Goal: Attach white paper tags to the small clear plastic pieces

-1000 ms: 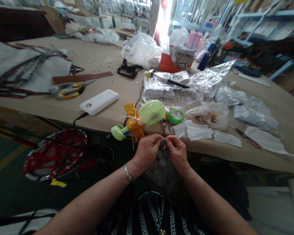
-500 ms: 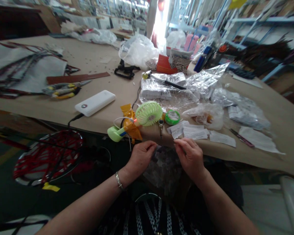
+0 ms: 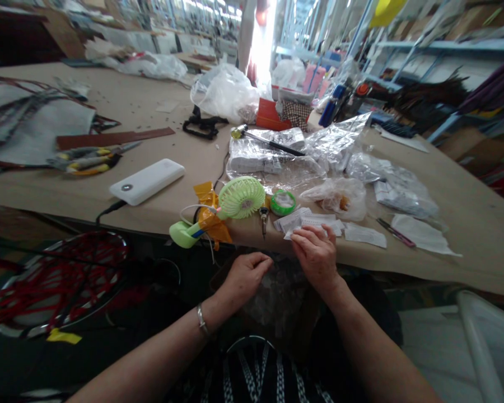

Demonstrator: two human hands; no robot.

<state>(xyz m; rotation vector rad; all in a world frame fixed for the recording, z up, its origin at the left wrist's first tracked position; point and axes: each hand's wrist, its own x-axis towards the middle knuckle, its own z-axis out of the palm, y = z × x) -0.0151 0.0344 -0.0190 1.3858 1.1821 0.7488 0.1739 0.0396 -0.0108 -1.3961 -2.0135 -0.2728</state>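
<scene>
My left hand (image 3: 247,277) is closed in a pinch below the table's front edge; whatever is between its fingertips is too small to make out. My right hand (image 3: 317,254) reaches over the table edge, its fingers bent onto the printed paper slips (image 3: 312,220). Whether it grips a slip I cannot tell. Left of the slips lie a round green container (image 3: 283,202) and a small pointed tool (image 3: 264,221). A green handheld fan (image 3: 241,197) is fixed near the edge with orange tape (image 3: 212,215). Dark clothing and clear plastic (image 3: 277,291) show under my hands.
On the left are a white power bank (image 3: 148,181) with a cable and yellow-handled pliers (image 3: 93,162). A hammer (image 3: 273,143) rests on plastic-wrapped packs. Clear bags (image 3: 403,190) and a thin cutter (image 3: 396,233) lie right. A red-strapped round frame (image 3: 59,280) stands lower left.
My right hand has moved forward onto the paper slips, its fingers now lower over them. My left hand stays pinched below the edge. The whole view has shifted slightly.
</scene>
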